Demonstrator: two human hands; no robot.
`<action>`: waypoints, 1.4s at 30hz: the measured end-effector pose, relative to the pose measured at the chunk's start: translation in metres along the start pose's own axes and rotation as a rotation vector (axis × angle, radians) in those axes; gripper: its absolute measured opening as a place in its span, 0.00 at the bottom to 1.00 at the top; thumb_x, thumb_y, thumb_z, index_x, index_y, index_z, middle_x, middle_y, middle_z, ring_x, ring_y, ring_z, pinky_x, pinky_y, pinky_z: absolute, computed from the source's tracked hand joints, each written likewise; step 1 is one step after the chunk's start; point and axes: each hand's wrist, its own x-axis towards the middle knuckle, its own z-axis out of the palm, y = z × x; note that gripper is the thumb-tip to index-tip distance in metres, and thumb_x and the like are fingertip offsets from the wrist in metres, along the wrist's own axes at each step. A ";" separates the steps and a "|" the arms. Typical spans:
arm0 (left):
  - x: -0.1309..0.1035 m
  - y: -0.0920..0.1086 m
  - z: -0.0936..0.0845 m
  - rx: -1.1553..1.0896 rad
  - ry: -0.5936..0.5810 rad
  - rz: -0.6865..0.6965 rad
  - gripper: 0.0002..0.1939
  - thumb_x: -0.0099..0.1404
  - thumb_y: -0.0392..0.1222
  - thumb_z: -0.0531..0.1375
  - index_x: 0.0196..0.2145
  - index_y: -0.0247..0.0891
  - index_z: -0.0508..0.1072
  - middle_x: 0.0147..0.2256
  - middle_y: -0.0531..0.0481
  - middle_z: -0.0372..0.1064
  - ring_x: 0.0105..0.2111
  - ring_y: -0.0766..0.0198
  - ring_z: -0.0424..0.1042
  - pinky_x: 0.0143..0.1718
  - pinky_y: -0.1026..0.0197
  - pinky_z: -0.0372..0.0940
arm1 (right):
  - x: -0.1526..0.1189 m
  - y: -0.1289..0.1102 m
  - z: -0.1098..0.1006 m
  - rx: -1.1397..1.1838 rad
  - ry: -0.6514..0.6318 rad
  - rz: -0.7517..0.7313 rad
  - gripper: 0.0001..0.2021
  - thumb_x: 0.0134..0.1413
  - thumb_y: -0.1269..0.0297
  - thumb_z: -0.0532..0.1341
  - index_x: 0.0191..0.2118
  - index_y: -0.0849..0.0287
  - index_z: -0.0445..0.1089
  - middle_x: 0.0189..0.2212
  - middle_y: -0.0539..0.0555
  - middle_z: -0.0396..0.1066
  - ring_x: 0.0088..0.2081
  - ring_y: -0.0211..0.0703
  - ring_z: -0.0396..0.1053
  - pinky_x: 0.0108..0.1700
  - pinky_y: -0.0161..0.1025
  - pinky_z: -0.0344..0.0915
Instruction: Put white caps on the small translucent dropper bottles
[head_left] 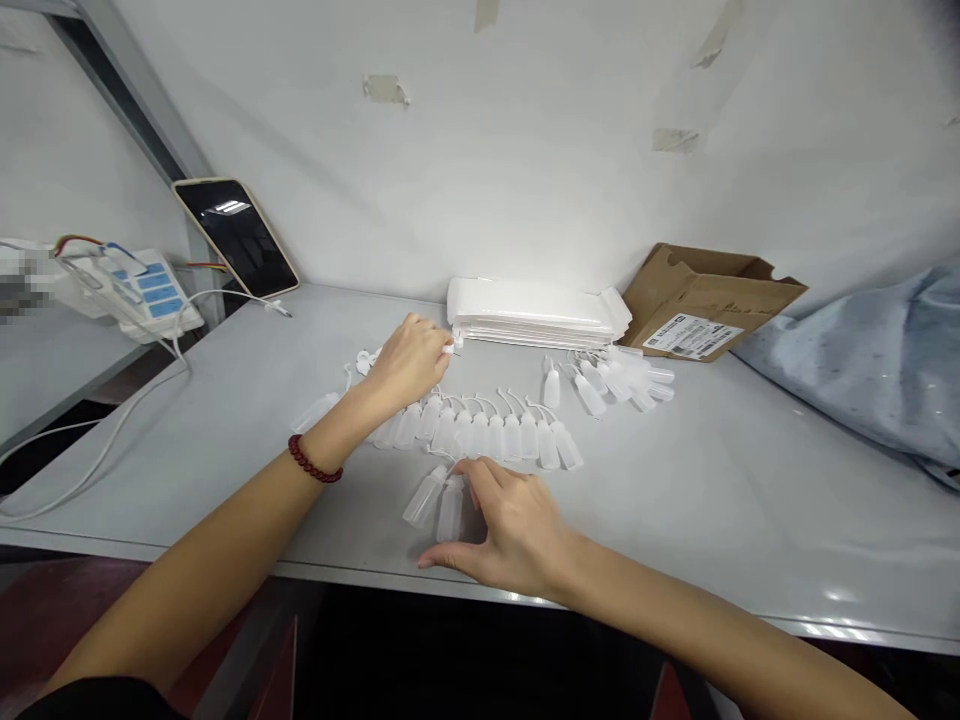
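While your left hand (411, 362) pinches a small white plastic piece (452, 347) at its fingertips, your right hand (517, 520) curves around a small translucent white plastic bottle (450, 512) near the front edge of the table. Your right thumb is by the bottle's base and your fingers are by its neck; you cannot tell from this view whether they press on it. Just to the left of that bottle, a second translucent bottle (425, 497) lies tilted on the grey tabletop (645, 500).

Beyond your right hand, you have a row of similar bottles (496, 437) lying side by side, thin white strips rising from their necks. Your left forearm, with a dark red beaded bracelet (315, 460) at the wrist, reaches across the row's left end. More small white pieces (365, 361) lie just left of your left hand.

Farther right, you have a loose cluster of bottles (619, 377) in front of a stack of flat white packets (536, 310) and an open brown cardboard box (705, 300). A pale blue-grey cloth (870, 360) is at the far right. At the back left, a black-screened phone (240, 235) leans upright near a white power strip (146, 290) and a white cable (178, 345).
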 end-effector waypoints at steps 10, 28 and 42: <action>-0.001 0.000 0.003 -0.056 0.024 -0.001 0.15 0.63 0.35 0.51 0.41 0.32 0.76 0.38 0.40 0.74 0.43 0.49 0.66 0.45 0.50 0.63 | -0.001 0.001 0.002 -0.024 -0.033 -0.005 0.35 0.44 0.36 0.62 0.47 0.64 0.64 0.36 0.61 0.74 0.30 0.50 0.72 0.27 0.40 0.60; -0.009 0.031 -0.024 -0.608 0.306 -0.206 0.12 0.66 0.46 0.56 0.39 0.34 0.70 0.38 0.45 0.72 0.37 0.61 0.69 0.39 0.59 0.64 | 0.013 0.039 -0.054 0.265 0.309 -0.096 0.27 0.45 0.55 0.69 0.48 0.55 0.57 0.33 0.50 0.67 0.29 0.38 0.66 0.28 0.36 0.64; -0.038 0.092 -0.013 -1.404 0.077 -0.295 0.14 0.60 0.49 0.64 0.36 0.36 0.72 0.32 0.50 0.72 0.32 0.66 0.70 0.36 0.63 0.65 | 0.008 0.061 -0.054 0.428 0.390 -0.047 0.29 0.41 0.59 0.72 0.49 0.53 0.61 0.39 0.53 0.69 0.35 0.40 0.69 0.27 0.35 0.67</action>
